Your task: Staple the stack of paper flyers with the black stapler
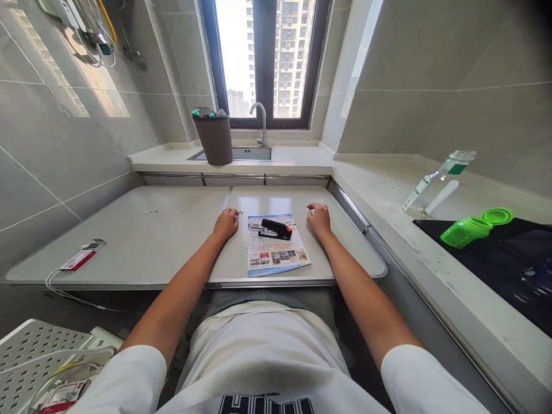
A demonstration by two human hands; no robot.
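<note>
My left hand [226, 224] rests on the white table to the left of a printed leaflet [278, 257], its fingers loosely bent and apart with nothing visible in them. Just beyond its fingertips lie tiny metallic bits [240, 213], too small to make out. On top of the leaflet is a black stapler [276, 228] with an orange spot at its right end; neither hand touches it. To the right of the paper, my right hand [319, 219] lies on the table, fingers slightly curled and apart, holding nothing.
A red-and-white box [81, 256] with a white cable sits at the table's left. Behind the table [181, 241], a brown bin [214, 141] stands by the sink [254, 153]. On the right counter are a clear bottle [444, 184] and a green open-capped bottle [468, 231].
</note>
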